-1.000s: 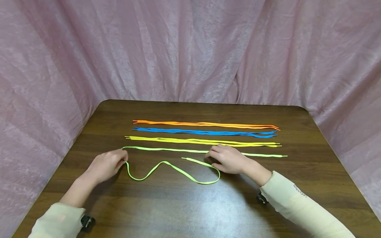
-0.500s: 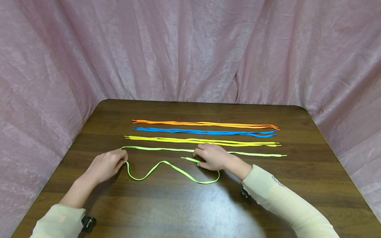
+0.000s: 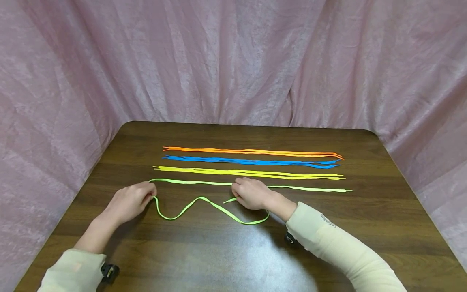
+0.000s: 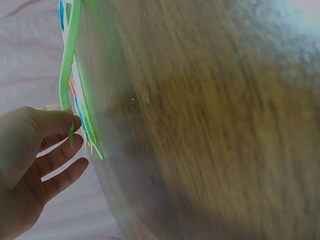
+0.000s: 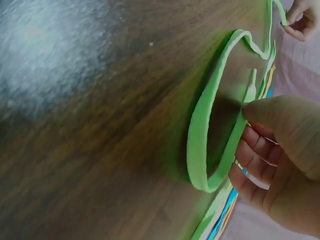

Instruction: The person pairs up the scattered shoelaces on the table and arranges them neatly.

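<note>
My left hand [image 3: 131, 200] pinches a light green shoelace [image 3: 215, 206] between thumb and forefinger close to one end. In the left wrist view the tip of that shoelace [image 4: 71, 139] pokes out below the fingers. From there it runs in loose waves over the table to my right hand [image 3: 251, 194], which pinches it near its other end. A short tip shows left of the right fingers. The right wrist view has the same shoelace [image 5: 199, 145] curving in a broad loop beside the hand. A second light green shoelace [image 3: 310, 189] lies nearly straight behind, partly hidden by my right hand.
Farther back lie a yellow pair of shoelaces [image 3: 204, 171], a blue pair [image 3: 233, 162] and an orange pair [image 3: 255, 151], roughly parallel. They rest on a brown wooden table [image 3: 182, 259], with pink curtains [image 3: 233, 61] around it.
My right hand has slid left along the wavy green shoelace toward its end and now pinches it there, turning the tip slightly. The left hand stays in place.
</note>
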Tool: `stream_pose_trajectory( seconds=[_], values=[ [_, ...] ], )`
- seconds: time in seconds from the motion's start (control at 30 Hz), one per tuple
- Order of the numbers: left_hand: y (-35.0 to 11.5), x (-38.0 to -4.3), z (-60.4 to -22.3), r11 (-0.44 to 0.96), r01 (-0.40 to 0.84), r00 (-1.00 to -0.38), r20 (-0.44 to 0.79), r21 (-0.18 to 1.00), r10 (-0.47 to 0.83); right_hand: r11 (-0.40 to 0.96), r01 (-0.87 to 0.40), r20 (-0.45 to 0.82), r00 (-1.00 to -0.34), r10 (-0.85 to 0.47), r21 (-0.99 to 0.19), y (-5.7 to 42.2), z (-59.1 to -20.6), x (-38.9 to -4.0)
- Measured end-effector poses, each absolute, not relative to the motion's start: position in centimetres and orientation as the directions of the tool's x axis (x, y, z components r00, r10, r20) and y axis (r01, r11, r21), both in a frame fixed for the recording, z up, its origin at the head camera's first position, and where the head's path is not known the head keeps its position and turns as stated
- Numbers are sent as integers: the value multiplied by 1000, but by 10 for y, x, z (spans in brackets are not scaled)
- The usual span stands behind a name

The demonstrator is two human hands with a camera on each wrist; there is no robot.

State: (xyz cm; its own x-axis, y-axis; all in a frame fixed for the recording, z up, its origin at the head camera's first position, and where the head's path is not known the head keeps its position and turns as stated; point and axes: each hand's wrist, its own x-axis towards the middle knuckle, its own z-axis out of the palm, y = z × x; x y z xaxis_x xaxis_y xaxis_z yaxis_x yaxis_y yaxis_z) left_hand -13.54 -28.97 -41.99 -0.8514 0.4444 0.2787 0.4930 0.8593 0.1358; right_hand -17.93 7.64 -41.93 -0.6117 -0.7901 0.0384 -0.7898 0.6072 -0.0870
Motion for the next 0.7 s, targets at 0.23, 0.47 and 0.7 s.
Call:
stream_pose_trajectory(
  seconds=[0.23,0.47,0.7],
  values=[
    [-291,-136,-419,861,492,-853,274,131,445,621,-770,72,-634,-770,-144,86,-417,-179],
    [-294,-137,-415,870,473,-864,263,137,428,623,-766,127,-641,-757,-154,105,-414,-180],
    [-299,-140,-414,878,463,-866,277,126,416,623,-769,183,-640,-747,-147,129,-409,-182]
  ],
)
